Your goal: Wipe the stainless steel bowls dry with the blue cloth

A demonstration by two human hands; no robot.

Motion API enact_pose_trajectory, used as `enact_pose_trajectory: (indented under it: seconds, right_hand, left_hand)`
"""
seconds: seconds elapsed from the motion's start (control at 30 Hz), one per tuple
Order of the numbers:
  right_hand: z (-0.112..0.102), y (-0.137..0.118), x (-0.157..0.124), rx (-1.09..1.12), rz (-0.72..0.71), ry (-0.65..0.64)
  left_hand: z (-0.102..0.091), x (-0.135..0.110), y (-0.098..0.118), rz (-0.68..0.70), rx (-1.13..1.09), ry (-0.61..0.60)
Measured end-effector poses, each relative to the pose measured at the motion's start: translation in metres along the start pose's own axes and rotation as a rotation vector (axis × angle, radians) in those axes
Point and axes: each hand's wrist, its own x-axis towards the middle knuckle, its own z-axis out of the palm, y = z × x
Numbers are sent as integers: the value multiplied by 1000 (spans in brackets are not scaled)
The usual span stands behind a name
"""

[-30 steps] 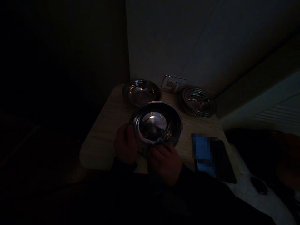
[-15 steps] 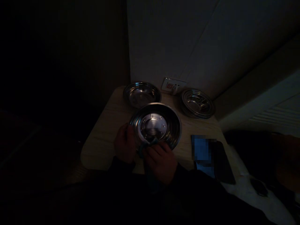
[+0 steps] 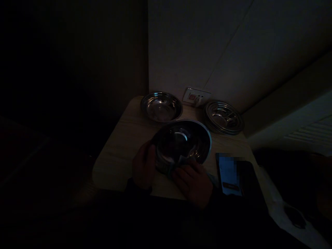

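A shiny metal bowl [image 3: 181,140] is tilted up off the pale table, its inside turned toward me. My left hand [image 3: 144,164] grips its left rim, thumb near the inner side. At the bowl's near edge my right hand [image 3: 193,181] is closed on a bluish cloth [image 3: 178,163], pressing it against the rim. Part of the cloth hangs out to the right of that hand. The room is very dark, so the fingertips are hard to make out.
Another metal bowl [image 3: 161,108] stands at the back left of the table [image 3: 116,148]. A stack of metal dishes [image 3: 223,117] sits back right, near a wall socket [image 3: 196,97] with a plug. A lit phone [image 3: 228,173] lies at the right beside a dark flat object [image 3: 252,183].
The bowl has gone from nearly level to tilted, its far right rim raised. My right hand with the cloth has shifted right along the near rim. The view has moved slightly.
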Motion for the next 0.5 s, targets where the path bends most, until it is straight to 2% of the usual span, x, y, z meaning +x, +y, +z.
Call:
enact_pose_trajectory:
  seconds: [0.23, 0.33, 0.43, 0.5]
  right_hand:
    - [12, -6, 10, 67, 84, 2]
    - [5, -5, 4, 73, 108, -8]
    - [-11, 4, -9, 26, 139, -44]
    - [-21, 11, -18, -25, 161, -78]
  left_hand:
    - [-5, -7, 0, 58, 96, -165]
    - [-7, -7, -2, 107, 153, -112]
    - [-8, -6, -5, 147, 170, -18]
    - [-7, -6, -7, 163, 172, 3]
